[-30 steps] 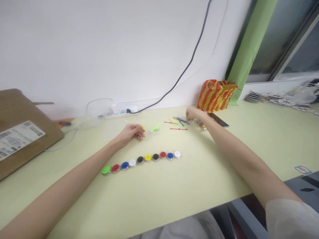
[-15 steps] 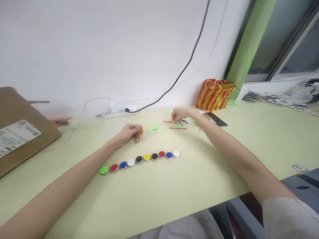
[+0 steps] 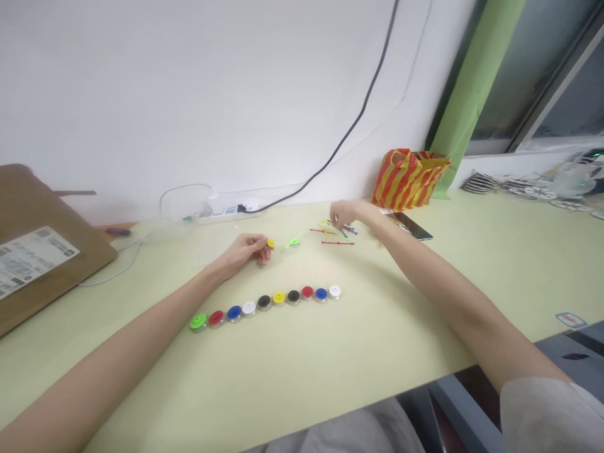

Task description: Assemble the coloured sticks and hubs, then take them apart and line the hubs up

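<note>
My left hand is raised over the table's left middle, thumb and fingers pinching a small yellow round piece. Right of it on the table lies a green round piece with a thin light-green stick beside it. My right hand bends down over a loose pile of thin coloured sticks, fingers drawn together; what they grip, if anything, is hidden. A red stick with small knobs lies in front of the pile. Nearer me, several round pieces with coloured tops and clear bases form a slanting row.
A cardboard box stands at the left. Along the wall are a power strip and a hanging black cable. A striped bag and a dark flat device sit behind my right forearm.
My right hand has shifted slightly right and up over the sticks. The yellow piece now shows more fully at my left fingertips. The row of round pieces is unchanged.
</note>
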Motion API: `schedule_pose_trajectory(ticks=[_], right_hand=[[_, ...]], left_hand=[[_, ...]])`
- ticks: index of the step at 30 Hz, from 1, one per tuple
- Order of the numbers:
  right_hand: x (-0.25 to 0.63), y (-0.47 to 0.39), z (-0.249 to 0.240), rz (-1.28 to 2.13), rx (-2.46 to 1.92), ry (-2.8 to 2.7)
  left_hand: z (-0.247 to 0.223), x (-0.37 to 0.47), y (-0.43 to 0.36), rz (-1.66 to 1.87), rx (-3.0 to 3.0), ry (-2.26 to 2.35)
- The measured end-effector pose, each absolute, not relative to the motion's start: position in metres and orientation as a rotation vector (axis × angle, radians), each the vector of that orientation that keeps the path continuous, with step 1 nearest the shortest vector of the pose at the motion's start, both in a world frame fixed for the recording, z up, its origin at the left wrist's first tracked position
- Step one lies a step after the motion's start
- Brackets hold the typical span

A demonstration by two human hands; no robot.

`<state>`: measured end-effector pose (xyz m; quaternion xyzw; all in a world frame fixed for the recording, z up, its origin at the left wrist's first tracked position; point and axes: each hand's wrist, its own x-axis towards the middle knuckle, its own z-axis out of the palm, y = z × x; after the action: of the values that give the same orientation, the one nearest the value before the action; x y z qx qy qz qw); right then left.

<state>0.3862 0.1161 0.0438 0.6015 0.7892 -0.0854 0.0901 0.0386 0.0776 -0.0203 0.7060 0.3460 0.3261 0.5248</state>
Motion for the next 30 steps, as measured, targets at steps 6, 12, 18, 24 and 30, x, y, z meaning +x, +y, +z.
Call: schedule_pose_trajectory(ticks=[6,12,18,24,30], right_hand=[[0.399,0.12,0.033,-0.129,1.934,2.418],[0.394,0.114,0.021,-0.128,1.888,2.557],[0.376,0.122,0.001,-0.046,1.92,2.6],[0.372,0.13,-0.01,-0.054,1.976,2.596],[0.37,0.129,-0.009,-0.124,1.959,2.634]], left_hand=[[-0.021,0.038,0.077,0.798,1.679,0.83],[-0.018,0.04,0.074,0.823,1.641,0.883],[-0.018,0.043,0.074,0.862,1.603,0.878],[-0.02,0.043,0.073,0.873,1.587,0.872],[-0.021,0.042,0.073,0.871,1.596,0.839]])
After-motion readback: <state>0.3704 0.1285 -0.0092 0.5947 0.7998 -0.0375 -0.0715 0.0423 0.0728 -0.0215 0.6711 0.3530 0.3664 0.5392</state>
